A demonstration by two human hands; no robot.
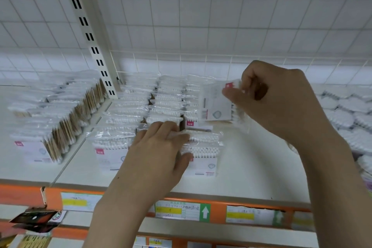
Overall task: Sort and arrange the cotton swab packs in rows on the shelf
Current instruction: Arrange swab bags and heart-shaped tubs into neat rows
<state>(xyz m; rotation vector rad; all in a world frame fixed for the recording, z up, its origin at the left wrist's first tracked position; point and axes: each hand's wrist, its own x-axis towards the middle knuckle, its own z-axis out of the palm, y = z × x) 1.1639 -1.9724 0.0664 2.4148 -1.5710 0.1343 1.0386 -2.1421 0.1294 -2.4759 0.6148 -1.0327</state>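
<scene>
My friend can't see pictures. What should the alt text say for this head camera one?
A person's right hand holds up a cotton swab pack above a white shelf, while the left hand rests on the front packs of neat rows. Orange price labels run along the shelf edge.

Bright, even light; soft blur throughout, wide-angle bending at edges.
</scene>
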